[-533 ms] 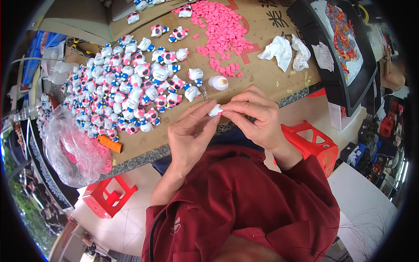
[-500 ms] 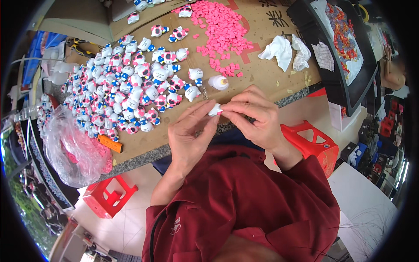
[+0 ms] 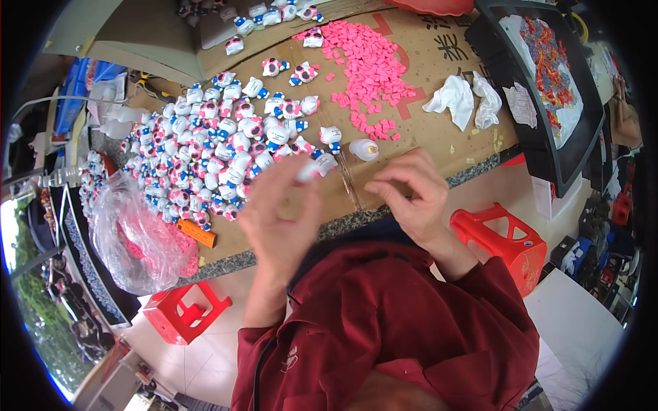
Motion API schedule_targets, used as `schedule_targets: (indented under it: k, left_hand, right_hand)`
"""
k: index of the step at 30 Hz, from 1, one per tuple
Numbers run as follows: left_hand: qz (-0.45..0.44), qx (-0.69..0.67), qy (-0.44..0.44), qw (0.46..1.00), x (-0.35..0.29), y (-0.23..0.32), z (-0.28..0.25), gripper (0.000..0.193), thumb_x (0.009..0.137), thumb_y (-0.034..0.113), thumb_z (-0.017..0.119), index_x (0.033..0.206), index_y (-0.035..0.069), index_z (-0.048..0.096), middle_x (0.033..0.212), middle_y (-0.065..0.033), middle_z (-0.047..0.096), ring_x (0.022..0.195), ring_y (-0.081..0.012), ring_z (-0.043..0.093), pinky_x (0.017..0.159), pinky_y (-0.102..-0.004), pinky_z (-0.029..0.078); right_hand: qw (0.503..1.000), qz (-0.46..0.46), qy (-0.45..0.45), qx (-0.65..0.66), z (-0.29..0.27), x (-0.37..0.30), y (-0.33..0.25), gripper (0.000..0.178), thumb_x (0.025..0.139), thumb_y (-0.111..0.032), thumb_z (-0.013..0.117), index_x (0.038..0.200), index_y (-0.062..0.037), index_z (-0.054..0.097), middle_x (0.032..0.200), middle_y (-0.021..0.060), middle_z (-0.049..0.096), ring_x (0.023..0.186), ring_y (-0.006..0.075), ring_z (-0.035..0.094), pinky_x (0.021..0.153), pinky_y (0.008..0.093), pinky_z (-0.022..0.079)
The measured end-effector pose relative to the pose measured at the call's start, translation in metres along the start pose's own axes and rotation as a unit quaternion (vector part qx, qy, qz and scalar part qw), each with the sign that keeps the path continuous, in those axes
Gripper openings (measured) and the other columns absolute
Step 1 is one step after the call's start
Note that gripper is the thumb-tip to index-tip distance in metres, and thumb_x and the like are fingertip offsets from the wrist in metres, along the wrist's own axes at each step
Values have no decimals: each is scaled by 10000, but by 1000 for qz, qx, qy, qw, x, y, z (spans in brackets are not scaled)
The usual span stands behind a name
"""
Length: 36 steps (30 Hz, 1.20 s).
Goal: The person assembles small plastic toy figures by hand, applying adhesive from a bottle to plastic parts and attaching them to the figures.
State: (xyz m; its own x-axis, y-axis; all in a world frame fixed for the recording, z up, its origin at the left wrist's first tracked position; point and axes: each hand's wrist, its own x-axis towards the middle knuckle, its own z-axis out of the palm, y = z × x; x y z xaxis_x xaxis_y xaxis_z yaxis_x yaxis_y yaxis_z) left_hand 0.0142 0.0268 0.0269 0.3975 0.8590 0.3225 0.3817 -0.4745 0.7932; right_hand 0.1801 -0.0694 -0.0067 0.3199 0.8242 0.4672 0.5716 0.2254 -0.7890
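My left hand [image 3: 279, 212], smeared by motion, holds a small white figurine [image 3: 308, 171] between its fingertips at the right edge of the figurine pile. That pile [image 3: 205, 147] is a mass of small white, pink and blue cat-like figurines with dark glasses. My right hand [image 3: 413, 195] hovers over the table's front edge, thumb and fingertips pinched together; whether anything small is between them cannot be made out. Just beyond it is a small white bottle [image 3: 363, 149] with a yellowish tip. Behind the bottle lie many small pink pieces [image 3: 373, 72], spread on the cardboard.
White crumpled tissues [image 3: 452, 101] lie right of the pink pieces. A black tray [image 3: 572, 147] holds red and orange items at the far right. On the left are a clear plastic bag [image 3: 123, 233] and an orange tool [image 3: 197, 233]. Red stools [image 3: 504, 243] stand below the table.
My hands have parted. The left has swung left toward the pile with the figurine; the right has stayed near the bottle, still pinched. The whole view has shifted slightly.
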Motion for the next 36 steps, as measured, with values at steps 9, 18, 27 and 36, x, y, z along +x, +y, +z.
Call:
schedule_targets:
  k: [9,18,27,36]
  left_hand:
    - [91,171,-2,981,108,-26,-9,214,785,132,709,977,42,682,962,-117,668,931,-245,618,857,-344,455]
    - [117,219,-156,956,184,-46,66,326,763,256,725,977,16,671,828,-142,683,750,-227,657,706,-333,511]
    - [-145,-222,-202,943,121,2,-5,354,785,5,687,1130,5,610,947,-55,652,776,-86,612,679,-215,491]
    - [-230,-474,-129,840,-12,-19,-4,396,806,-130,606,1171,-31,490,1136,-133,575,1013,-219,608,879,-320,504]
  right_hand:
    - [997,65,26,-44,8,23,7,362,669,-127,788,984,-45,630,928,84,616,903,279,547,779,367,450]
    - [998,41,3,-57,9,20,13,359,698,-117,757,1029,-49,638,955,90,623,887,278,542,781,378,448]
    - [991,60,61,103,1,0,17,368,779,-67,698,1112,-8,553,1026,131,628,946,261,618,826,350,481]
    - [997,15,-23,69,-25,16,-20,362,724,-173,783,980,33,629,819,98,638,666,167,556,591,269,428]
